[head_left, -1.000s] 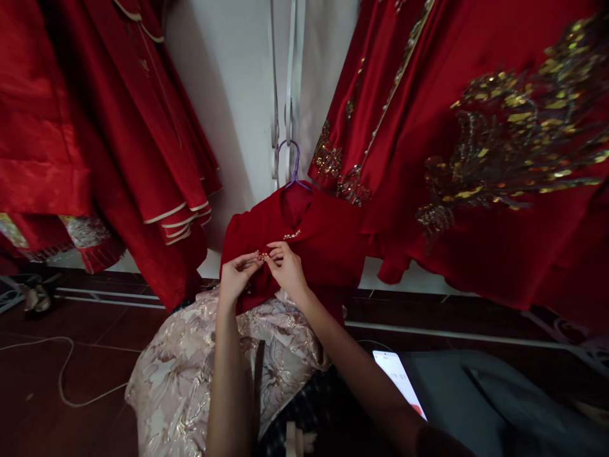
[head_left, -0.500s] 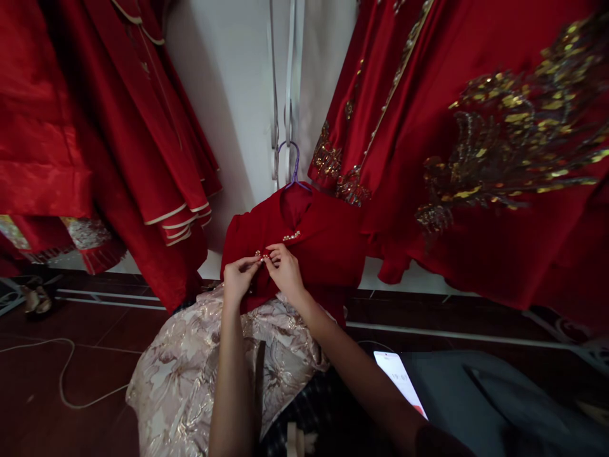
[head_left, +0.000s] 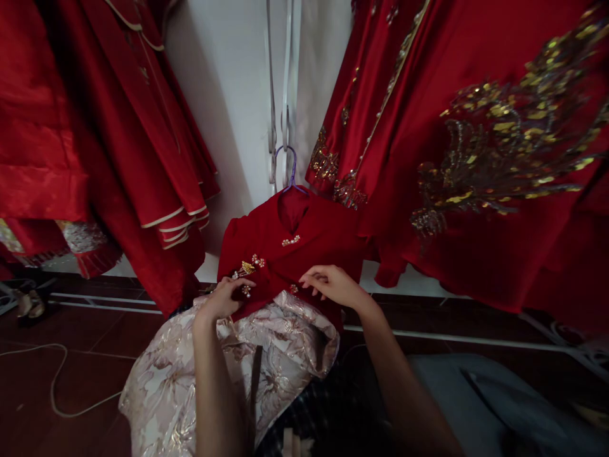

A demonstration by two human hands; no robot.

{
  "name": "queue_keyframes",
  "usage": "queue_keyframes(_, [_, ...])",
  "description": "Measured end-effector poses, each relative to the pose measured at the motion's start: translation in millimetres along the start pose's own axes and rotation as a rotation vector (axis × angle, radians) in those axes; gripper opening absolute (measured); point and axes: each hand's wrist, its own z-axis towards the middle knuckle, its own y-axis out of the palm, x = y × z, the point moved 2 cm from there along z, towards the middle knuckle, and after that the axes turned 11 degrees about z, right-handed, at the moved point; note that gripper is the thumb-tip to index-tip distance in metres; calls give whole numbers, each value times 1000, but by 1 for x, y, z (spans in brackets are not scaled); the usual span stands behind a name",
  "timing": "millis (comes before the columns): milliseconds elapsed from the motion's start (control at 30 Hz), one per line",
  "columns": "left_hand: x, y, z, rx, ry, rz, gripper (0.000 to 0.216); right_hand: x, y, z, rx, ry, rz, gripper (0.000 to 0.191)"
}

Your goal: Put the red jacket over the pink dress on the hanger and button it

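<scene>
A red garment [head_left: 266, 222] hangs from a purple hanger [head_left: 293, 178], with a pearl-like clasp [head_left: 290, 240] below its neckline. On its left front are a beaded ornament [head_left: 258, 261], a gold fan-shaped ornament [head_left: 247, 268] and a small pearl piece [head_left: 246, 290]. My left hand [head_left: 222, 301] is open at the garment's left edge, with a finger stretched beside the pearl piece. My right hand [head_left: 335, 285] hovers over the lower right front, fingers loosely bent and apart, near another beaded ornament [head_left: 294, 289]. Nothing shows between its fingers.
A pale floral brocade cloth [head_left: 176, 374] covers my lap. Red garments [head_left: 162, 158] hang on the left, and a red garment with gold sequins [head_left: 514, 133] hangs on the right. White cable [head_left: 61, 381] and shoes [head_left: 31, 304] are on the floor.
My hands have parted from the garment's front, the left moving left and down, the right moving right and down. Gold and beaded ornaments now show there. The lit phone is no longer visible.
</scene>
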Motion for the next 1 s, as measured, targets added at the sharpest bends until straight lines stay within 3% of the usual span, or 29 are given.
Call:
queue_keyframes(233, [1, 10, 19, 97, -17, 57, 20, 21, 19, 15, 40, -21, -195, 20])
queue_keyframes(400, [15, -3, 11, 103, -11, 18, 18, 23, 25, 16, -16, -19, -141, 23])
queue_keyframes(533, [20, -14, 1, 106, -32, -148, 18, 23, 25, 16, 15, -3, -117, 22])
queue_keyframes(667, [13, -13, -3, 102, -52, -147, 27, 21, 19, 15, 53, 41, 40, 20])
queue_keyframes(833, [7, -3, 2, 59, 63, 34, 34, 2, 12, 9, 161, 56, 286, 24])
queue_keyframes(1000, [9, -1, 11, 99, -7, 153, 15, -32, 37, 5, -13, -47, 478, 26])
